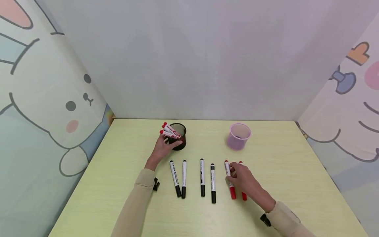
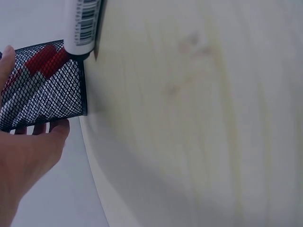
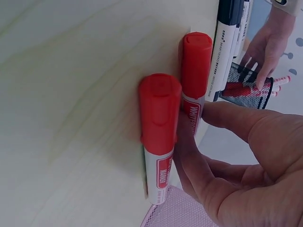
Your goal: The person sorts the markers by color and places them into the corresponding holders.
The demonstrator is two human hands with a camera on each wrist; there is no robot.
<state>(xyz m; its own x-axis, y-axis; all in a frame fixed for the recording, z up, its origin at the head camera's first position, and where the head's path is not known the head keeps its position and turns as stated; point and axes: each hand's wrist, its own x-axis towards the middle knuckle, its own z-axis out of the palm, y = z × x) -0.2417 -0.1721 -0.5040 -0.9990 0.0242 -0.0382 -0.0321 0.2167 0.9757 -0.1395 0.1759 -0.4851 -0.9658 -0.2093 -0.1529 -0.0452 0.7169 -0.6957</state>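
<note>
My left hand (image 1: 161,150) holds the side of a black mesh pen cup (image 1: 183,142) at the back left of the table. Several red-and-white markers (image 1: 171,130) lean in that cup, their red ends sticking out over its rim. At the front right, my right hand (image 1: 245,179) has thumb and fingertips on either side of a red-capped whiteboard marker (image 3: 196,66) lying on the table, pinching its white barrel. A second red-capped marker (image 3: 160,116) lies just beside it, partly covered by the hand in the head view.
Between the hands lie black-capped markers: two on the left (image 1: 175,179), two in the middle (image 1: 202,177). A pink-purple mesh cup (image 1: 236,144) stands at the back right. Behind the pale wood table (image 1: 281,148) rises a plain wall (image 1: 201,65).
</note>
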